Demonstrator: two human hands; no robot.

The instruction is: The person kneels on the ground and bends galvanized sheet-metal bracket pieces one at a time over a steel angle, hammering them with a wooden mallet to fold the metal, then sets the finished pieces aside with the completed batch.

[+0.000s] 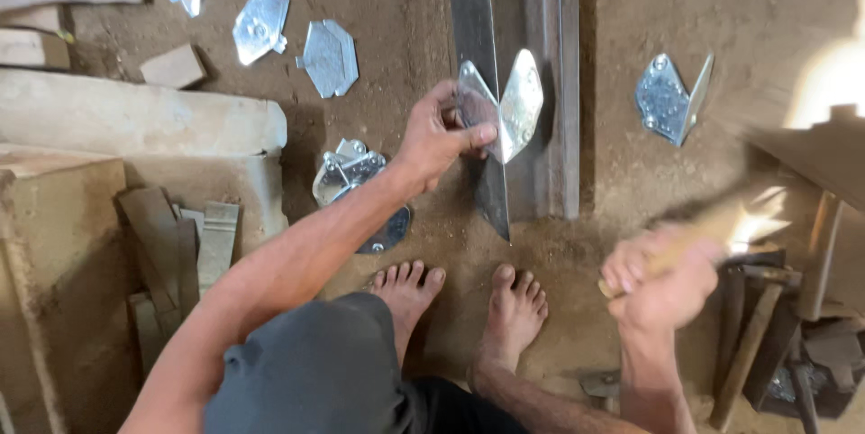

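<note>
Left hand (439,138) pinches a folded galvanised sheet-metal plate (501,108), thumb across its near face and fingers behind, holding it astride the upright edge of a long steel angle bar (482,19) that lies on the dirt floor (739,10); right hand (662,285) is closed tight round a wooden hammer handle (721,231), blurred, so the head cannot be made out; judged stage: the plate is partly formed, with two hexagonal wings standing up in a V either side of the bar edge, fold line seated on the edge, and the striking looks under way rather than finished; progress across the batch, as far as visible: one similarly folded plate (671,99) lies apart to the right of the bar, two flat hexagonal blanks (330,57) lie to the upper left, and a small heap of plates (351,177) sits just under the left forearm; whether those in the heap are bent cannot be told; the held plate looks bright, thin, spangled, with rivet-like bumps near its corners; spare hammers (752,344) rest at lower right.
</note>
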